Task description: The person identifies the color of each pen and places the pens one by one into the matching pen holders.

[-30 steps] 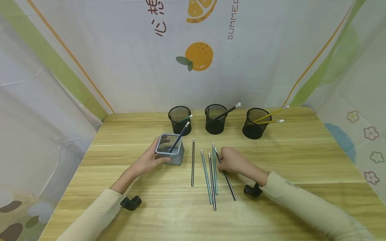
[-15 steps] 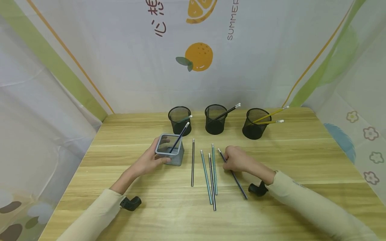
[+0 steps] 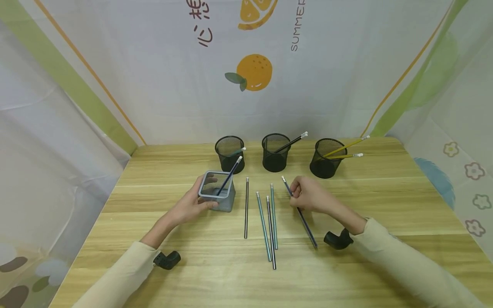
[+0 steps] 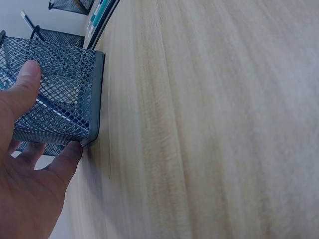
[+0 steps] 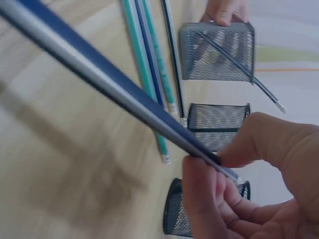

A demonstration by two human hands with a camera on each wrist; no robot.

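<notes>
My left hand (image 3: 188,208) grips a square grey mesh pencil holder (image 3: 227,201) at the left of the table, thumb on the near side. One dark blue pencil (image 3: 230,174) leans inside it, white eraser up. To the right of the loose pencils, my right hand (image 3: 311,194) pinches a dark blue striped pencil (image 5: 124,94) between thumb and fingers, near its eraser end. That pencil slants, and its shadow falls on the table. Between the hands lie two teal pencils (image 3: 264,226), a dark pencil (image 3: 271,239) and a black pencil (image 3: 246,209).
Three round black mesh holders stand along the back edge. The left holder (image 3: 230,164) has a teal pencil, the middle one (image 3: 274,162) black pencils, the right one (image 3: 322,167) yellow pencils. A printed curtain (image 3: 173,85) hangs behind the wooden table (image 3: 154,273).
My right hand has drawn the dark blue pencil rightward, away from the loose group, and raised it somewhat. The left hand and the square holder have stayed in place.
</notes>
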